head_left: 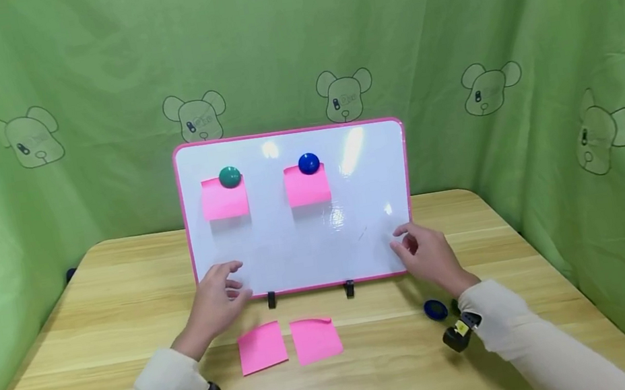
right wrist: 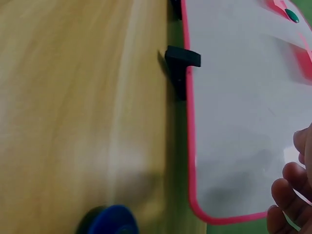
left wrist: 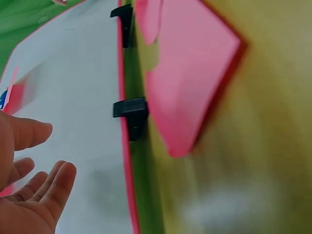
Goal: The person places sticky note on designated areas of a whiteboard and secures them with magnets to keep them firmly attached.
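A pink-framed whiteboard stands upright on the table. On it, a green round magnet pins one pink sticky note, and a blue round magnet pins another pink note. My left hand hovers before the board's lower left with loosely bent fingers and nothing in them. Before the lower right corner, my right hand is likewise bare, its fingers loosely curled. Two more pink notes, a left one and a right one, lie on the table in front of the board.
Two black feet, the left and the right, hold the board's bottom edge. A blue magnet lies on the table by my right wrist, a dark round piece partly hidden beside it. A green curtain surrounds the table.
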A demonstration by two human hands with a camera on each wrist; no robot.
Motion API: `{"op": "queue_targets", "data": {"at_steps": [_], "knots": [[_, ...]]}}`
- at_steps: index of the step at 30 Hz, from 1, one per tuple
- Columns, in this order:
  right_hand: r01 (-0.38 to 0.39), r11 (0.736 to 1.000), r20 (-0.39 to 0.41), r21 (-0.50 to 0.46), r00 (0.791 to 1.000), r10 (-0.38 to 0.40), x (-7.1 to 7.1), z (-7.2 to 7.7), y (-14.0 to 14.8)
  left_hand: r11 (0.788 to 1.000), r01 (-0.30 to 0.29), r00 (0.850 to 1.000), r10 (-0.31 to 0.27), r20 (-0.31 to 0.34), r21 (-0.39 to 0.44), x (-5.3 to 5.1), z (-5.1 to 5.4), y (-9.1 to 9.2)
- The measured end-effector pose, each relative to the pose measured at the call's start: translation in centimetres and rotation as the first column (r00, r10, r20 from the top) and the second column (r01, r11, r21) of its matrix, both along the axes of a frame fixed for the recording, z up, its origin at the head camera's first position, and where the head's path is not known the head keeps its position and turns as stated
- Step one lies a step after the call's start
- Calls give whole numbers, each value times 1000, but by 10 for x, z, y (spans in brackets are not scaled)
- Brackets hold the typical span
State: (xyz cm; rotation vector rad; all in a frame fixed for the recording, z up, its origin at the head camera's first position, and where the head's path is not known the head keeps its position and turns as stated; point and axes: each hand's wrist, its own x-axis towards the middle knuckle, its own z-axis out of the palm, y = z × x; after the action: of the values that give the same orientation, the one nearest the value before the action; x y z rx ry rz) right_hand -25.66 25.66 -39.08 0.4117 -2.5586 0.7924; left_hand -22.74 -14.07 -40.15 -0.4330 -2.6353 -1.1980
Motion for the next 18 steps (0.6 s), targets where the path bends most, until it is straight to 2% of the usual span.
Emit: {"op": "queue_targets", "data": {"at_steps": [9,14,18], "knots": [[-30,998,112,64,993,22,13,-15,12,998,43,994,-39,100,-45,13,-10,-4],[-64,993,155,95,987,49,20,-18,18,996,67,984,-56,170,-57,19,-15,-6],[-104,987,234,126,970,72,23,-20,22,992,73,972,-49,230,-98,23,-17,-7]]}}
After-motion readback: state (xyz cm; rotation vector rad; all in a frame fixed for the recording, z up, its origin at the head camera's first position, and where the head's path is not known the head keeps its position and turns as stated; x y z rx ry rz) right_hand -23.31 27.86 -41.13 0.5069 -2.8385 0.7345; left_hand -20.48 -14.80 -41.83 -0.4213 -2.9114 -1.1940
